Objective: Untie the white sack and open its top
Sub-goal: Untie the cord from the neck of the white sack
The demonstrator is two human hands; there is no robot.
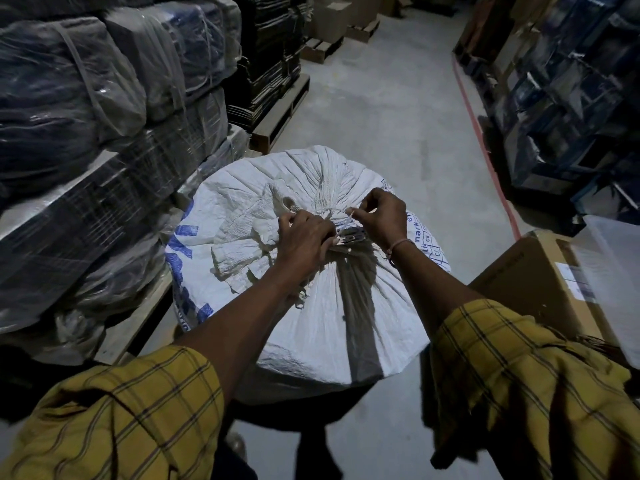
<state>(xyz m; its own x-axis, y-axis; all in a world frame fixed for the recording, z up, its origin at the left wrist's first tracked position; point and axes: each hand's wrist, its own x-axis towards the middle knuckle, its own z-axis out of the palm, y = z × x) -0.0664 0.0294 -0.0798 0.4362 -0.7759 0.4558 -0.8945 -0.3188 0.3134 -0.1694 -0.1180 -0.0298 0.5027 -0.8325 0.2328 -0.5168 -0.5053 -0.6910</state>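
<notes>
while the white sack (311, 306) stands upright on the floor (398, 116) in the aisle, just in front of the person, its gathered neck is being worked at by both hands. the left hand (304, 237) is closed tightly around the bunched neck and the loose flap of fabric beside it. the right hand (382, 216) is pinched shut on a thin white string (341, 212), which runs taut between the two hands across the gathers. whether the knot has loosened at all cannot be told, since it is hidden under the left hand.

several risks can be judged from here. if the string is pulled along the wrong strand, the knot may be drawn tighter rather than released. the thin string could slip from the pinched fingers (363, 211) or snap under a sharp tug, leaving a short end that is hard to grip. the woven fabric may be torn if force is applied at the pleats. should the left hand's grip be relaxed too early, the full sack could lean toward the wrapped bundles (86, 116) or the cardboard box (540, 282) close beside it.
</notes>
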